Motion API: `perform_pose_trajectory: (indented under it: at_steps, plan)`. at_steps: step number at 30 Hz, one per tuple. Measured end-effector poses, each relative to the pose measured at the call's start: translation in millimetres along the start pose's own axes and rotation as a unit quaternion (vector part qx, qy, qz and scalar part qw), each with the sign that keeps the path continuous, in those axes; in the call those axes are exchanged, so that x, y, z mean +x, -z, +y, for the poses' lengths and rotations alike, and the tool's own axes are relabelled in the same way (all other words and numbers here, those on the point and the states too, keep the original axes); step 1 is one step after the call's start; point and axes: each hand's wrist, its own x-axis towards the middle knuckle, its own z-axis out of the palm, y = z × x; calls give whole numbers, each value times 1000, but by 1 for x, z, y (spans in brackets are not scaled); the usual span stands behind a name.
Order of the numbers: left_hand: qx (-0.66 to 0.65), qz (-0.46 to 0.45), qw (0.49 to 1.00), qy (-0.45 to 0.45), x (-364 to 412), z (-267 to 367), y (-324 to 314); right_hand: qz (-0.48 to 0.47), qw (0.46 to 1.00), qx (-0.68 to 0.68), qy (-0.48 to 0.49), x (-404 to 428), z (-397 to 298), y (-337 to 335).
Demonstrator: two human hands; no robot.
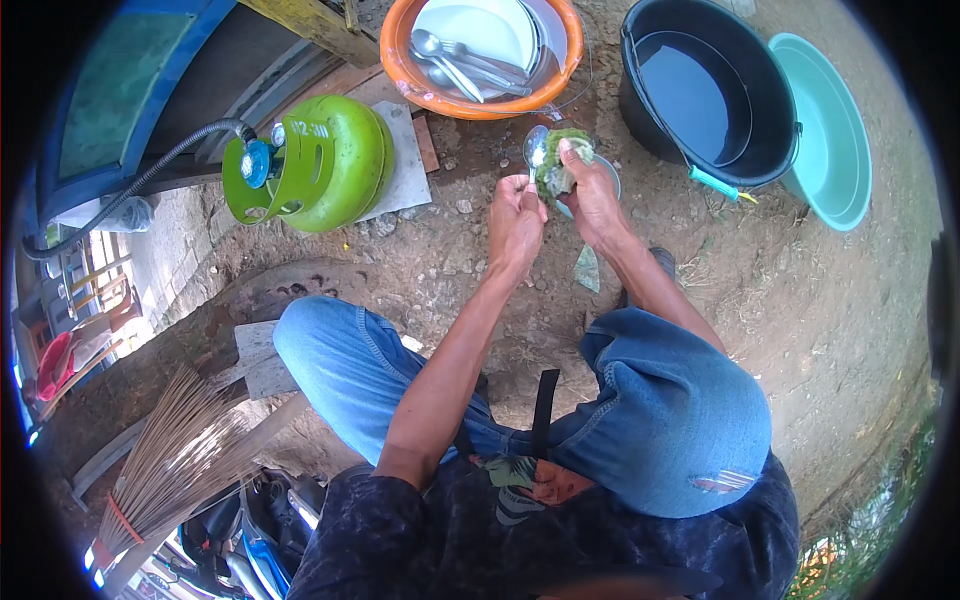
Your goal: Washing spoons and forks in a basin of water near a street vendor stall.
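Observation:
My left hand (517,221) grips the handle of a metal spoon (535,147), its bowl pointing away from me. Close beside it, my right hand (594,193) holds a green scouring sponge (559,161) with whitish suds or fibres on it. Sponge and spoon are side by side; whether they touch I cannot tell. Below the right hand a small pale bowl (611,176) is partly hidden. Ahead stands an orange basin (480,111) with white plates (480,30) and several metal spoons and forks (469,64) in it.
A black bucket (637,112) of water with a turquoise handle grip stands at the front right, against a turquoise basin (832,135). To the left is a green gas cylinder (349,165) with a hose (150,161). A stick broom (176,457) lies at the lower left.

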Motion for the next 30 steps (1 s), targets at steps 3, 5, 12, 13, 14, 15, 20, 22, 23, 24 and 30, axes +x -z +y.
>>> perform_pose_trajectory:
  at_steps: [3,5,12,13,14,15,20,22,23,24,30]
  plan:
    - [-13,19,999,36,-4,4,-10,-13,999,32,-22,4,7,4]
    - [-33,-83,993,74,-9,13,-10,-14,1000,18,1,13,8,18]
    - [253,-17,959,-127,43,53,13,-46,994,-100,22,-5,-6,-2]
    - [251,-19,959,-127,44,50,11,-26,993,-109,38,-6,-6,-3]
    - [270,-4,947,-174,44,47,8,-24,993,-110,38,-5,-8,0]
    - [288,12,932,-221,44,46,7,-45,991,-119,34,-4,-9,3]
    - [246,69,950,-178,54,45,12,-95,983,-157,-21,-16,-13,6]
    - [219,94,960,-148,55,43,12,-88,980,-155,-86,-26,-17,5]
    - [218,95,960,-148,54,40,10,-88,980,-156,-86,-24,-18,6]
    - [207,98,963,-140,54,37,8,-95,980,-160,-75,-19,-18,7]
    - [157,44,984,-72,59,42,20,-99,968,-218,-72,-9,-25,11]
